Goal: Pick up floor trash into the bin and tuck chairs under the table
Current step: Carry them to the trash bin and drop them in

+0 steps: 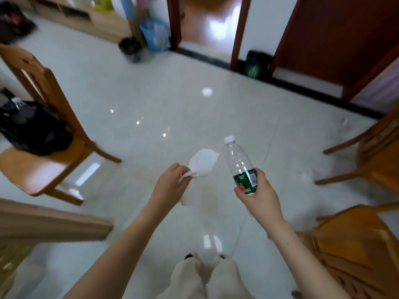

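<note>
Two pieces of trash are up off the floor, held out ahead of us. Our left hand pinches a crumpled white tissue, its fingers closed on the lower end. Our right hand grips a clear bottle, fingers curled round its green label, cap tilted away. Far beyond the right fingers a dark bin stands by the wall. A wooden chair carrying a black bag stands left of the left fingers; two more chairs stand right of the right fingers.
</note>
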A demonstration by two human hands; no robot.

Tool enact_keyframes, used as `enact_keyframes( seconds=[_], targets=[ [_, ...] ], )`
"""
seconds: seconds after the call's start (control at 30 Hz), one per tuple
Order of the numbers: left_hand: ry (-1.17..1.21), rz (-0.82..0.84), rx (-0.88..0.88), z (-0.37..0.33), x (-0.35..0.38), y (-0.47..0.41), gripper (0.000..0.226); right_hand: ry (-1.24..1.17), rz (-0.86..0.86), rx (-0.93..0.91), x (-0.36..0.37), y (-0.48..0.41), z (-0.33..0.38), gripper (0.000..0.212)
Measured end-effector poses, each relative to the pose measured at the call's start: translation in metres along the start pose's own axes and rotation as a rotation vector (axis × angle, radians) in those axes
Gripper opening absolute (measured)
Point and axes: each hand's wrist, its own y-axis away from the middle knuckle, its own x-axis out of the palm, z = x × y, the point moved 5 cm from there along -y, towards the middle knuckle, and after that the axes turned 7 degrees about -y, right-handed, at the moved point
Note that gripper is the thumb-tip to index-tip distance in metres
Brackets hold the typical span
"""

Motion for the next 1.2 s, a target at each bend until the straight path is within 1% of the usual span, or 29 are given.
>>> enact_keyframes(
  seconds=[0.13,0.27,0.47,0.63,0.87,1.0,1.1,1.2],
  targets=[
    [0.0,-0.105,0.073,-0.024,-0.059,0.002,0.006,-0.033,-0.084,-0.062,-0.028,0.012,0.047,0.055],
    [0.028,-0.153,0.096,-0.024,-0.075,0.013,0.005,-0.036,-0.129,-0.069,-0.031,0.031,0.056,0.055],
    [0.068,-0.028,0.077,-0.011,-0.056,0.013,0.01,-0.06,-0.145,0.023,-0.018,0.043,0.038,0.051],
    [0.083,0.064,0.083,-0.019,-0.046,-0.03,0.016,-0.084,-0.188,0.05,-0.03,0.011,0.035,0.051],
    [0.051,0.142,0.124,-0.042,-0.01,-0.136,0.01,-0.11,-0.194,0.083,-0.05,-0.09,0.024,0.048],
    [0.032,0.13,0.119,-0.058,0.015,-0.217,0.011,-0.12,-0.186,0.082,-0.07,-0.172,0.021,0.048],
    [0.034,0.115,0.117,-0.083,0.03,-0.29,0.012,-0.12,-0.188,0.083,-0.099,-0.244,0.026,0.049],
    [0.05,0.09,0.094,-0.112,0.034,-0.363,0.006,-0.133,-0.208,0.079,-0.129,-0.313,0.035,0.05]
  ],
)
